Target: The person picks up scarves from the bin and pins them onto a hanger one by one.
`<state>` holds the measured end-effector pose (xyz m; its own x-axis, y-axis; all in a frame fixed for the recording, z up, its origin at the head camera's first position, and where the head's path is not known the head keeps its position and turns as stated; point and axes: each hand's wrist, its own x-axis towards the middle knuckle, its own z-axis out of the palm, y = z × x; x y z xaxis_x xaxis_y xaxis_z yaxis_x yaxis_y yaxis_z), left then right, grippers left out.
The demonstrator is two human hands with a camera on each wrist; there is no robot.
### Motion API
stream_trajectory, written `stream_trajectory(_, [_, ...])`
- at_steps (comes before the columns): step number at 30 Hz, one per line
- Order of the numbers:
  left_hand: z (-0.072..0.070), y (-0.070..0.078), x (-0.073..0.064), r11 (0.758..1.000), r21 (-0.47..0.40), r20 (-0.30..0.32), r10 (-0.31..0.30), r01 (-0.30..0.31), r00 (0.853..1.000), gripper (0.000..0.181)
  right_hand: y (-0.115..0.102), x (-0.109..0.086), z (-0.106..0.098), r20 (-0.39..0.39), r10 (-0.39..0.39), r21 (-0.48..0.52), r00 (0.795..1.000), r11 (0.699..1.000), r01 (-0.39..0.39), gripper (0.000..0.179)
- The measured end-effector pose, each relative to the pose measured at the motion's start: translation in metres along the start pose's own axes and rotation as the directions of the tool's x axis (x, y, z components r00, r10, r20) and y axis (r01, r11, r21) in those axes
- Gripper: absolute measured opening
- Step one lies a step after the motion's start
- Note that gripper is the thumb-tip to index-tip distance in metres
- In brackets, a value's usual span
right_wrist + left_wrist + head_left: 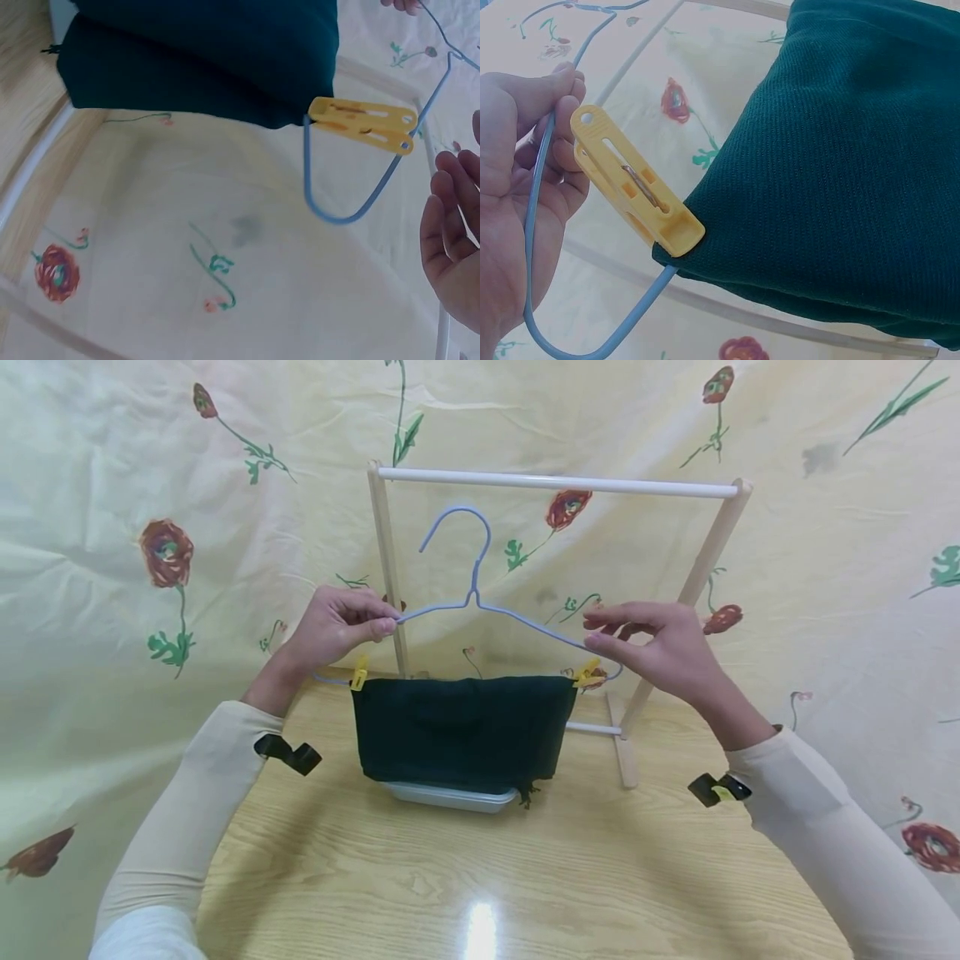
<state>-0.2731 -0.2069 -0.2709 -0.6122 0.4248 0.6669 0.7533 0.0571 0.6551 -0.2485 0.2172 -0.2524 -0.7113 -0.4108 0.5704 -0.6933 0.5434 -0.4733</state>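
A blue wire hanger (476,578) is held up over the table, its hook at the top. Folded dark green cloth (465,731) hangs from its lower bar. One yellow clothespin (637,184) clips the cloth's left corner to the bar; another yellow clothespin (362,124) clips the right corner. My left hand (330,625) pinches the hanger's left shoulder between thumb and fingers. By the right shoulder is my right hand (660,647), fingers loosely bent. In the right wrist view, that hand's visible fingers (442,217) are apart from the wire.
Behind the hanger stands a rack with a white top rod (558,482) and wooden side posts (711,556). A pale tray (450,797) is partly hidden below the cloth on the wooden table (465,868). A flower-patterned sheet (300,527) covers the background.
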Motion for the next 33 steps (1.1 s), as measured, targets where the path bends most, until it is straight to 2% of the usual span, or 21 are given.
stream_trajectory(7, [0.002,0.001,0.001,1.0,-0.018,0.006,-0.002,0.002,1.0,0.012,-0.012,0.02,0.012,0.086,0.054,0.073,0.995,0.996,-0.06,0.031])
stream_trajectory(15, [0.002,0.001,0.001,1.0,-0.019,0.012,-0.008,0.008,1.0,0.011,-0.011,0.037,0.026,0.163,0.024,0.081,0.986,0.996,-0.038,0.032])
stream_trajectory(26, [0.006,-0.002,0.003,1.0,0.003,0.018,-0.023,0.023,1.0,0.01,-0.012,0.04,0.03,0.248,0.064,0.11,0.967,0.989,-0.094,0.025])
stream_trajectory(33, [0.007,-0.004,0.002,1.0,0.0,0.013,-0.021,0.021,1.0,0.01,-0.014,0.04,0.03,0.253,0.038,0.075,0.967,0.995,-0.058,0.021])
